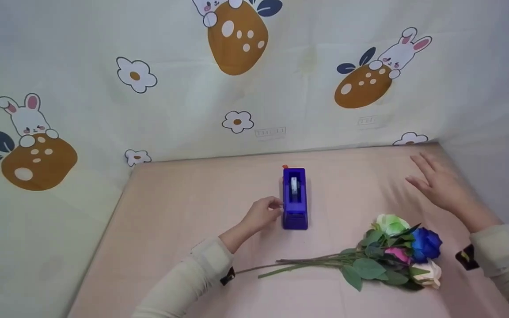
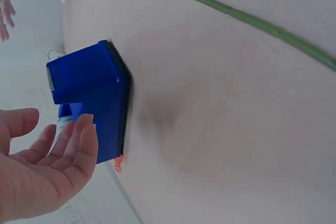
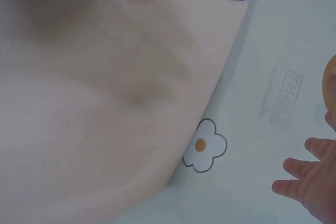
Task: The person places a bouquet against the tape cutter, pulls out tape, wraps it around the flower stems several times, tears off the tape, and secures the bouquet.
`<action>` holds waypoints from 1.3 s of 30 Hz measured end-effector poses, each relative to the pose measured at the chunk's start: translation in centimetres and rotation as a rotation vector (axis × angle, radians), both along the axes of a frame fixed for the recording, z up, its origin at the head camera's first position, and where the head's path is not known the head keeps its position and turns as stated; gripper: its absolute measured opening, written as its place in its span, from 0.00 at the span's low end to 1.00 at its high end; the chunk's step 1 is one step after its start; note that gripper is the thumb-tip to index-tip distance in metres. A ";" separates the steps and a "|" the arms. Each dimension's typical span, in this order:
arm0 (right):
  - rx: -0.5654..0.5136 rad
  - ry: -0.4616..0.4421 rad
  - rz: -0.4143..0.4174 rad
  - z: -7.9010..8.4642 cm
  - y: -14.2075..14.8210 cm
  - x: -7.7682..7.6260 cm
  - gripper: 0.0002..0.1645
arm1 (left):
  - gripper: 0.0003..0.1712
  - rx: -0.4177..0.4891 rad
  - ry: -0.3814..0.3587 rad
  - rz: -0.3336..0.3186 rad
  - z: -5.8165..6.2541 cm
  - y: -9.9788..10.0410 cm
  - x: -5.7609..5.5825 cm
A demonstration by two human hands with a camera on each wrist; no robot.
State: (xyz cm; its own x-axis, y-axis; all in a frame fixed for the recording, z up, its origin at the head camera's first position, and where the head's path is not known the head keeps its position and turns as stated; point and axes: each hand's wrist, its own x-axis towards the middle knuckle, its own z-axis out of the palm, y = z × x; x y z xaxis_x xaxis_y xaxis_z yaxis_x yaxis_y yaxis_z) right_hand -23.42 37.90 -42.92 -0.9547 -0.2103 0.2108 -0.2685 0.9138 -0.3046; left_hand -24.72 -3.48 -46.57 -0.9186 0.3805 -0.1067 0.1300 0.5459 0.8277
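Note:
A blue tape dispenser [image 1: 295,216] with a roll of tape [image 1: 294,187] in it stands at the middle of the table. My left hand [image 1: 261,215] is at its left side, fingertips right by the dispenser's wall, the fingers loosely bent and holding nothing. In the left wrist view the hand [image 2: 52,166] overlaps the dispenser [image 2: 97,82], thumb apart from the fingers. My right hand [image 1: 444,185] hovers over the table's right side with spread fingers. Nearest to it lies a bunch of artificial flowers [image 1: 369,267], with blue, green-white, pink and cream blooms and stems pointing left.
The pink table top [image 1: 170,212] ends against a wall cloth [image 1: 184,110] printed with rabbits and flowers. An orange bit [image 1: 285,166] shows at the dispenser's far end. One long stem [image 1: 254,268] reaches toward the left sleeve.

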 end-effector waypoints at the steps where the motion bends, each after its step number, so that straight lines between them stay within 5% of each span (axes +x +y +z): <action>1: -0.002 -0.012 -0.005 0.2 -0.9 -0.1 0.36 | 0.14 0.022 -0.021 0.013 -0.2 0.0 0.0; 6: -0.083 -0.150 -0.022 1.5 -6.7 -0.5 0.31 | 0.11 0.107 -0.147 0.081 -1.0 0.4 -0.1; 10: -0.201 -0.251 0.042 1.8 -11.7 -0.6 0.24 | 0.09 0.117 -0.164 0.110 -1.5 0.8 -0.2; 14: -0.307 -0.387 0.103 1.1 -16.2 -0.8 0.20 | 0.08 0.139 -0.160 0.117 -1.8 0.9 -0.2; 19: -0.387 -0.570 0.041 -0.7 -20.2 -1.9 0.15 | 0.08 0.173 -0.178 0.128 -1.9 1.0 -0.5; 21: -0.408 -0.644 -0.009 -1.3 -21.1 -2.4 0.11 | 0.08 0.172 -0.183 0.131 -1.9 1.1 -0.5; 25: -0.439 -0.749 -0.070 -2.1 -22.2 -2.8 0.20 | 0.08 0.166 -0.202 0.123 -2.0 1.1 -0.6; 39: -0.780 -0.869 -0.150 -3.4 -23.3 -2.8 0.17 | 0.06 0.201 -0.279 0.158 -2.3 1.0 -0.4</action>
